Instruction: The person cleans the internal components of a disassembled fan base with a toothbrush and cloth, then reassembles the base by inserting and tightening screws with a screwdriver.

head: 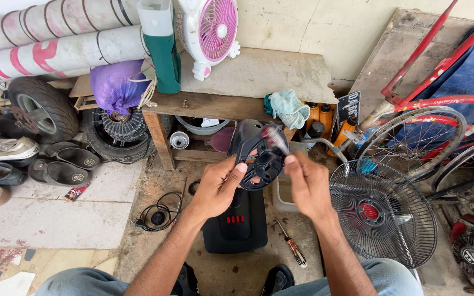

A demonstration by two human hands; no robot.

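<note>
From the head view I see my left hand (218,183) closed around the lower left edge of a round black plastic fan part (264,159), thumb pressed on its face and fingers wrapped behind it. My right hand (307,183) touches the right side of the same part, its fingers curled loosely near the rim; how firmly it grips I cannot tell, since the top of the part is blurred. The part is held up in the air between both hands, above a black fan base with red buttons (236,222) that lies on the concrete floor. Just right of that base lies a screwdriver with a red and dark handle (292,246). Further right, a dark wire fan guard (382,211) rests flat on the floor beside a red bicycle (440,109). A coiled black cord (157,214) lies to the left of the base. Behind the hands stands a wooden bench (237,104) carrying a small pink and white fan (209,33), with a pale green cloth (289,108) hanging off its edge.
</note>
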